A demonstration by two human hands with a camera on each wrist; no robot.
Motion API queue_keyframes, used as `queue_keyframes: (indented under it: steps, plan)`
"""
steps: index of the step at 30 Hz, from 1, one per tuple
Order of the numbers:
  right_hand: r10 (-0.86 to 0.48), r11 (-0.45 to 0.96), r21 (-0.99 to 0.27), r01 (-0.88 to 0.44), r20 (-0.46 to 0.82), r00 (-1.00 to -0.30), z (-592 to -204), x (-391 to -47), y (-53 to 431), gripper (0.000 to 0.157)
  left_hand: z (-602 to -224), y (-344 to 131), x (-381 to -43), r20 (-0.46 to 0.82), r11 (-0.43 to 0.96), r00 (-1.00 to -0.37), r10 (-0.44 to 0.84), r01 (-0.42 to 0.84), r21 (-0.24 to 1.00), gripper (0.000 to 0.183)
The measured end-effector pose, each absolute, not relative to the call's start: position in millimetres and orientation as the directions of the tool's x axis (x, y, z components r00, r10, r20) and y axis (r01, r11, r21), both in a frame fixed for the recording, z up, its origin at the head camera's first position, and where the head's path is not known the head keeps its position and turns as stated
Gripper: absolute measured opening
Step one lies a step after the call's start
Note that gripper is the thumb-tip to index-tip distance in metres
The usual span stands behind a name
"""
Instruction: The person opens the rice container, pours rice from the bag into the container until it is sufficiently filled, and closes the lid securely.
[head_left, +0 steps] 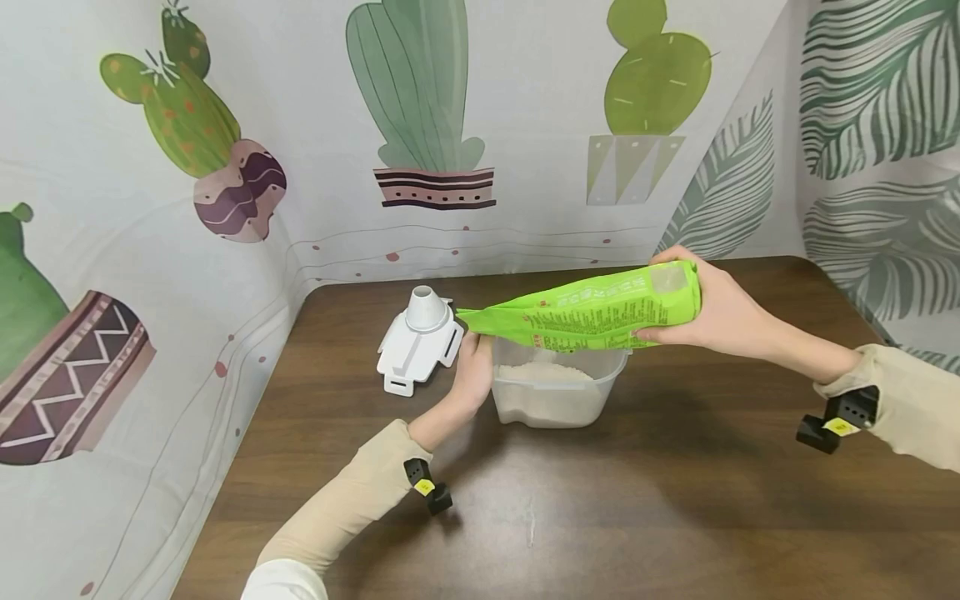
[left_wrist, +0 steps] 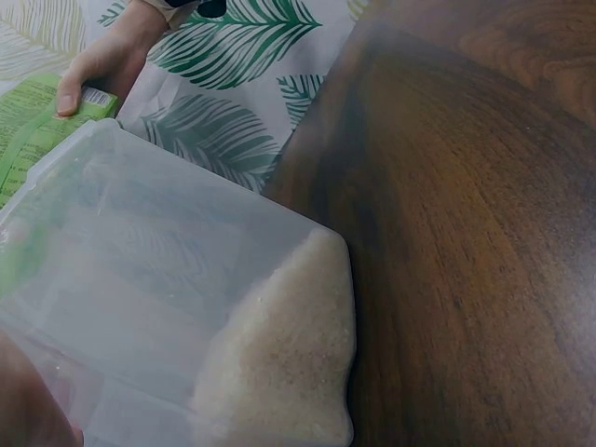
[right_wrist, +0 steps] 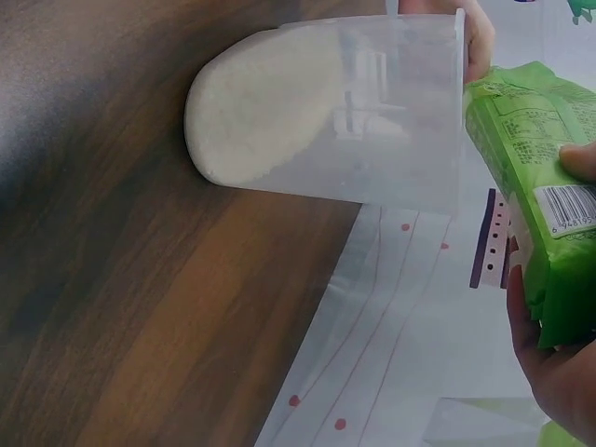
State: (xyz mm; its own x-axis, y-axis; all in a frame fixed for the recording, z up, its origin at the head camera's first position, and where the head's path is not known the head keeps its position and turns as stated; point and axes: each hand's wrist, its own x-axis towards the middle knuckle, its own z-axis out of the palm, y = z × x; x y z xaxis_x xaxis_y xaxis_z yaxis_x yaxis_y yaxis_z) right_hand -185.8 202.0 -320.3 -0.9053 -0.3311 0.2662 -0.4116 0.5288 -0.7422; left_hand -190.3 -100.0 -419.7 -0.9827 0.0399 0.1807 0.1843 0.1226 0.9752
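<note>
A bright green printed bag [head_left: 585, 312] lies nearly level over a clear plastic container [head_left: 555, 408], its narrow end to the left. My right hand [head_left: 693, 308] grips the bag's thick end, thumb on the near side and fingers behind. At the container's left rim, my left hand [head_left: 474, 371] holds the bag's narrow end, its fingertips partly hidden by the bag. White rice [right_wrist: 265, 107] is heaped in the bottom of the container, sloping up to one side. The container stands upright on the table.
On the brown wooden table [head_left: 480, 517], a white lid [head_left: 412, 350] with a cone-shaped spout and side clips lies left of the container. A cloth printed with cacti and leaves [head_left: 525, 108] hangs behind the table. Both wrists wear small black cameras.
</note>
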Motion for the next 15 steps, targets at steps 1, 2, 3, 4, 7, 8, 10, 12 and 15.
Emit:
queue_keyframes:
  steps: [1, 2, 3, 4, 7, 8, 10, 12, 15]
  plan:
    - [-0.331, 0.529, -0.741, -0.413, 0.268, -0.905, -319.8, -185.8, 202.3, 0.074, -419.5, -99.9, -190.4, 0.180, 0.123, -0.983, 0.041, 0.183, 0.975, 0.043]
    - [-0.331, 0.527, -0.742, -0.413, 0.269, -0.905, -319.4, -185.7, 202.6, 0.074, -419.2, -99.8, -190.4, 0.178, 0.122, -0.983, 0.041, 0.182, 0.976, 0.043]
    - [-0.333, 0.523, -0.745, -0.414, 0.269, -0.904, -319.2, -185.8, 203.0, 0.074, -419.0, -99.7, -190.4, 0.178, 0.122, -0.983, 0.041, 0.182, 0.976, 0.044]
    - [-0.337, 0.518, -0.747, -0.416, 0.268, -0.902, -319.1, -185.9, 203.3, 0.074, -418.8, -99.5, -190.5, 0.176, 0.122, -0.984, 0.040, 0.180, 0.976, 0.044]
    - [-0.350, 0.505, -0.754, -0.420, 0.266, -0.898, -318.9, -186.3, 204.1, 0.073, -419.0, -99.3, -190.5, 0.179, 0.118, -0.983, 0.039, 0.182, 0.976, 0.043]
    - [-0.353, 0.503, -0.754, -0.423, 0.267, -0.897, -318.9, -186.4, 204.2, 0.073, -419.3, -99.4, -190.4, 0.180, 0.114, -0.983, 0.038, 0.183, 0.976, 0.043]
    - [-0.358, 0.502, -0.752, -0.428, 0.270, -0.894, -318.9, -186.7, 204.4, 0.073, -419.5, -99.1, -190.5, 0.184, 0.107, -0.982, 0.037, 0.187, 0.977, 0.042]
    - [-0.359, 0.501, -0.750, -0.431, 0.273, -0.892, -319.0, -186.9, 204.6, 0.073, -419.7, -98.8, -190.6, 0.186, 0.103, -0.982, 0.032, 0.189, 0.977, 0.041]
    - [-0.358, 0.504, -0.749, -0.431, 0.273, -0.893, -319.2, -186.9, 204.6, 0.073, -419.2, -98.3, -190.4, 0.187, 0.109, -0.982, 0.019, 0.188, 0.976, 0.040]
